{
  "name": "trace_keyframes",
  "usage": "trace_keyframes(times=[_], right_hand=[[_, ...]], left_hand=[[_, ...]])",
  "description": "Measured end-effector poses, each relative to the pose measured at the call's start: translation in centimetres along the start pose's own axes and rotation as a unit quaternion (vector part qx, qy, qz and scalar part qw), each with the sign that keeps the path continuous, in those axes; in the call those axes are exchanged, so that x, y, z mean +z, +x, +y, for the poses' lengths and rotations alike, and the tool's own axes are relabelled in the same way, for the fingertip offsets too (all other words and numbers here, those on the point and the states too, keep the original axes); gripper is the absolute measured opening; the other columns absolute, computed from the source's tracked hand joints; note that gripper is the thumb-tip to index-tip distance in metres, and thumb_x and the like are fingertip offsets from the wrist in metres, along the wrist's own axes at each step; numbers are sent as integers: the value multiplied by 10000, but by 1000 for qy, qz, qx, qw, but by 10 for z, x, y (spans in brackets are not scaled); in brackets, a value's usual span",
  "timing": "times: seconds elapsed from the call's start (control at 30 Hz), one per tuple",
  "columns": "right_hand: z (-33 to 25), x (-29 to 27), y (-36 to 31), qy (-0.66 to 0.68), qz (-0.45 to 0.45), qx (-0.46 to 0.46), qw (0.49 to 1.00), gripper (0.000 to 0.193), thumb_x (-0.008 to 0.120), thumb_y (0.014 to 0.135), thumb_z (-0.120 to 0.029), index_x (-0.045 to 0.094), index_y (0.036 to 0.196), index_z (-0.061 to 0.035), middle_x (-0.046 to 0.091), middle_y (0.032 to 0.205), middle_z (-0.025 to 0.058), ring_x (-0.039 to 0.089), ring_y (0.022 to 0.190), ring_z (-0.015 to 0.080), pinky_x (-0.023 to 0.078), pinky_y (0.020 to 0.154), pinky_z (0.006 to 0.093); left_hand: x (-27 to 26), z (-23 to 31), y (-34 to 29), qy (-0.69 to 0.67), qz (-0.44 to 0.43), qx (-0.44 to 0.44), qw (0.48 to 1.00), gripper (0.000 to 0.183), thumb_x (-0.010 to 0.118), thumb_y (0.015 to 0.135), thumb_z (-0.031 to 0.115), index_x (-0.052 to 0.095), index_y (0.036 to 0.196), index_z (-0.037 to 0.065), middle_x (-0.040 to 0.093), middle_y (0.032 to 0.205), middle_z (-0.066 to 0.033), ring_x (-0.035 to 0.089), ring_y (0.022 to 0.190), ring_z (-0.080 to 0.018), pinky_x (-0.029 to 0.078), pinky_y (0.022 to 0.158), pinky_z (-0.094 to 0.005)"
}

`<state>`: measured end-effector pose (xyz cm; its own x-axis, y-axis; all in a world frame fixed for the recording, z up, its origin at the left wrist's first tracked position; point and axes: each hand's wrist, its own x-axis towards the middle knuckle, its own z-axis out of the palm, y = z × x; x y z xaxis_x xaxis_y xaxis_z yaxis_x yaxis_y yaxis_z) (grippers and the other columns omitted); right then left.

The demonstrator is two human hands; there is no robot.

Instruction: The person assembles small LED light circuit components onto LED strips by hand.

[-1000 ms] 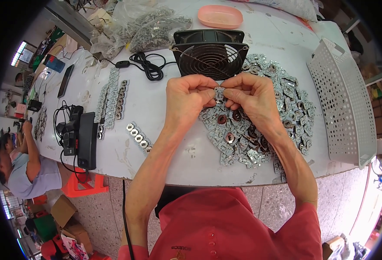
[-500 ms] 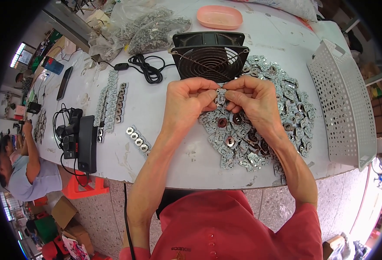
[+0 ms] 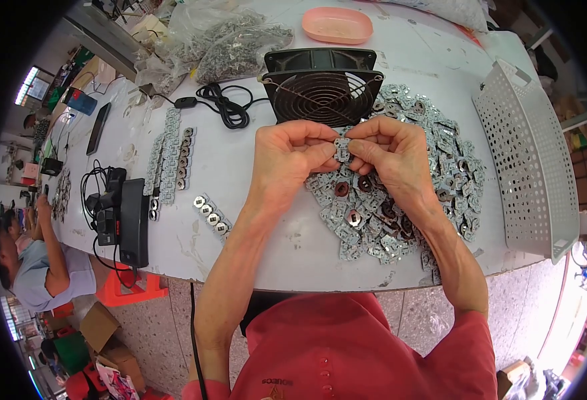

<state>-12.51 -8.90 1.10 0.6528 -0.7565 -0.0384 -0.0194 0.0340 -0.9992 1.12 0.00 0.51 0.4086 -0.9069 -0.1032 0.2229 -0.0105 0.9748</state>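
Note:
Between my two hands is a small silvery metal plate with cut-outs. My left hand pinches its left edge between thumb and fingertips. On the opposite edge, my right hand pinches it the same way. Both hands are just in front of a black fan with a wire guard. A large heap of similar metal plates spreads beneath and beside my right hand, with some round brown and silvery parts among them. To the left of my left forearm lies a short row of plates with round shiny parts.
Longer rows of metal plates lie left of centre, near a coiled black cable and a black power adapter. A white perforated basket stands at the right. Behind are a pink dish and plastic bags of parts.
The plate between my fingers has shifted slightly, showing more of its face. Both hands keep their pinch in nearly the same place. At far left, a co-worker's arm has moved a little.

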Motion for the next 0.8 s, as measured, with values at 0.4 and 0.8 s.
trace_keyframes(times=[0.4, 0.8], right_hand=[[-2, 1, -2, -5, 12, -3, 1000, 86, 592, 763, 16, 609, 836, 55, 616, 663, 83, 585, 554, 101, 470, 492, 204], [-3, -1, -3, 13, 15, 6, 1000, 89, 598, 760, 11, 609, 835, 58, 614, 652, 84, 576, 539, 100, 469, 490, 201]], left_hand=[[-1, -4, 1, -14, -29, 19, 999, 201, 615, 750, -73, 605, 950, -59, 630, 842, -122, 635, 710, -171, 563, 662, -275], [0, 3, -1, -25, -50, -10, 998, 237, 613, 752, -68, 604, 989, -53, 635, 858, -118, 634, 729, -156, 560, 663, -263]])
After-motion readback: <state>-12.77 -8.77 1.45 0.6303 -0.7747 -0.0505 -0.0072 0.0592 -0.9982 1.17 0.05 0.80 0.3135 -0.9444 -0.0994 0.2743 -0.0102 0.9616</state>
